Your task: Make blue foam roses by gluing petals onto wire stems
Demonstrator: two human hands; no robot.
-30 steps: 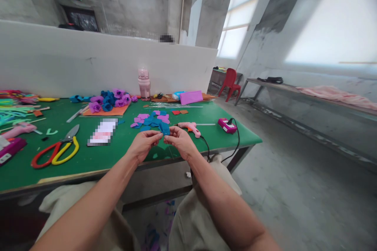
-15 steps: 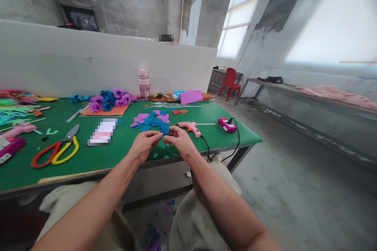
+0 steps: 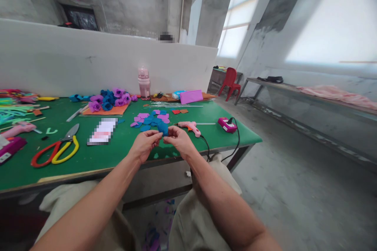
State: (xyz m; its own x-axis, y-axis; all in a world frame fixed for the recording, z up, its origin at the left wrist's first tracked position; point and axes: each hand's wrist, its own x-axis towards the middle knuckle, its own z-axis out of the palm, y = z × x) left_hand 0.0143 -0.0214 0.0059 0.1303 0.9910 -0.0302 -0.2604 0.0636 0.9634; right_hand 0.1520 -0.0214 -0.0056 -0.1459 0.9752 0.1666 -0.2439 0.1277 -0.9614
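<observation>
Between my two hands is a blue paper flower (image 3: 163,127), held above the near part of the green table (image 3: 118,160). My left hand (image 3: 146,144) pinches its base from the left, fingers closed. From the right, my right hand (image 3: 178,139) grips the same flower, thumb and fingertips pressed together. Just behind it lie loose blue and purple paper petals (image 3: 143,117). A pink glue gun (image 3: 193,127) rests right of my right hand, its black cord running off the near edge.
Red-and-yellow-handled scissors (image 3: 59,151) and a blurred phone-like rectangle (image 3: 103,131) lie on the left. Finished purple and blue flowers (image 3: 107,100) sit on orange paper. A pink bottle (image 3: 144,83) stands by the white partition (image 3: 88,59). A magenta power box (image 3: 227,125) is at right.
The blue flower has tilted and turned slightly to the left between my fingers. The thin wire stem seen below it before no longer shows clearly.
</observation>
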